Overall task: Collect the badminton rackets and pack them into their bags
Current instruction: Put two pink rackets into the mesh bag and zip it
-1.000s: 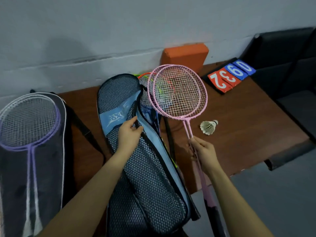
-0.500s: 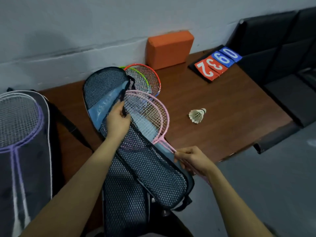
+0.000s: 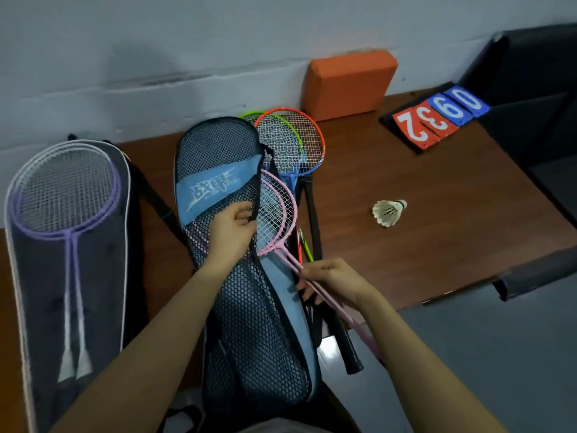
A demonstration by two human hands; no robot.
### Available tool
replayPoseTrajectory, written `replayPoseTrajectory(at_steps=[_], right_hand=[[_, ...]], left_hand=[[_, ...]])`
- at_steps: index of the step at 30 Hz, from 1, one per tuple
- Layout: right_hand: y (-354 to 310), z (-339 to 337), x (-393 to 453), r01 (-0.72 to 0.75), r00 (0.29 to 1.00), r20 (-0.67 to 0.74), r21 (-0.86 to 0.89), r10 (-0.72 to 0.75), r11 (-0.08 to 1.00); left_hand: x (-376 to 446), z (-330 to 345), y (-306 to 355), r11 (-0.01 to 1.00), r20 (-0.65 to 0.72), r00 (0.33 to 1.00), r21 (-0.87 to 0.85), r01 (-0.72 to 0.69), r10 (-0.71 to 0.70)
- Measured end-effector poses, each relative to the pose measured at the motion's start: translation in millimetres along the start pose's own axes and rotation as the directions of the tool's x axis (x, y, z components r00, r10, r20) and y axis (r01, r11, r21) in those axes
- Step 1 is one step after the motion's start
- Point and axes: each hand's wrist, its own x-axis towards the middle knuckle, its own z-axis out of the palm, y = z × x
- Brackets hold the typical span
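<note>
A blue and black mesh racket bag (image 3: 218, 151) lies on the brown table (image 3: 421, 198). My left hand (image 3: 231, 232) grips the edge of its open flap. Two pink rackets (image 3: 278, 214) lie with their heads partly under that flap. My right hand (image 3: 331, 279) grips their pink shafts near the table's front edge. An orange and a green racket (image 3: 290, 139) lie behind the bag, heads toward the wall. At the left, two purple and white rackets (image 3: 62, 189) rest on a dark bag (image 3: 103, 276).
A white shuttlecock (image 3: 388, 211) lies on the table right of the rackets. An orange block (image 3: 349, 82) stands against the wall. A red and blue flip scoreboard (image 3: 437, 117) sits at the back right. Dark seats (image 3: 537, 89) stand beyond the table's right side.
My right hand has brought the pink rackets down from upright and slid their heads into the mesh bag's opening. My left hand has kept hold of the flap.
</note>
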Motion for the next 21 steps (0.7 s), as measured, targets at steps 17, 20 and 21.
replayPoseTrajectory(at_steps=[17, 20, 21], right_hand=[[-43.7, 47.5, 45.2, 0.188, 0.940, -0.305, 0.078, -0.156, 0.979], [-55.9, 53.5, 62.2, 0.253, 0.911, -0.327, -0.043, -0.253, 0.967], [-60.6, 54.5, 69.1, 0.280, 0.890, -0.325, -0.165, -0.320, 0.946]], left_hand=[[-21.1, -17.8, -5.0, 0.997, 0.020, 0.998, -0.055, -0.053, 0.054], [-17.6, -25.9, 1.2, 0.988, 0.006, 0.998, -0.147, -0.054, 0.056], [-15.5, -28.4, 2.9, 0.985, -0.012, 0.998, -0.157, -0.066, 0.064]])
